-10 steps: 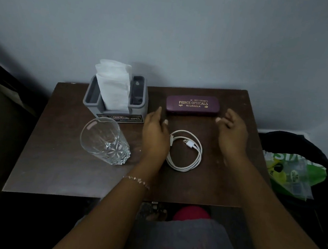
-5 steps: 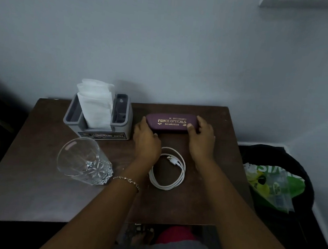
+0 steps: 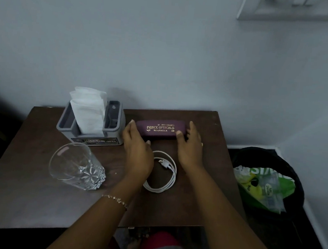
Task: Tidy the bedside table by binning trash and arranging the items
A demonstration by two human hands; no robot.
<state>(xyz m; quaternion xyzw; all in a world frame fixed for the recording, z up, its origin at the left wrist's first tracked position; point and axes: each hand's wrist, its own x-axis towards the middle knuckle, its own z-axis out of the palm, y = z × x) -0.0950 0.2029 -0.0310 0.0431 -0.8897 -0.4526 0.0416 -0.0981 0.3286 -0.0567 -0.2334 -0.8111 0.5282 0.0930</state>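
A purple glasses case (image 3: pixel 160 128) with gold lettering lies at the back of the dark wooden bedside table (image 3: pixel 35 202). My left hand (image 3: pixel 135 147) stands on edge at the case's left end, fingers straight, fingertips at the end. At the right end, my right hand (image 3: pixel 190 148) holds the case, thumb on its front face and fingers round the end. A coiled white cable (image 3: pixel 172 176) lies between my wrists, partly under my left hand. A clear cut glass (image 3: pixel 75 166) stands front left.
A grey organiser (image 3: pixel 91 136) holding white tissues (image 3: pixel 87 112) stands at the back left, close to the case. To the right of the table a black bin (image 3: pixel 270 158) holds a green wrapper (image 3: pixel 262 187). The wall runs right behind the table.
Both hands moved forward from beside the cable to the two ends of the glasses case. My view tilted up, so the table sits lower in frame.
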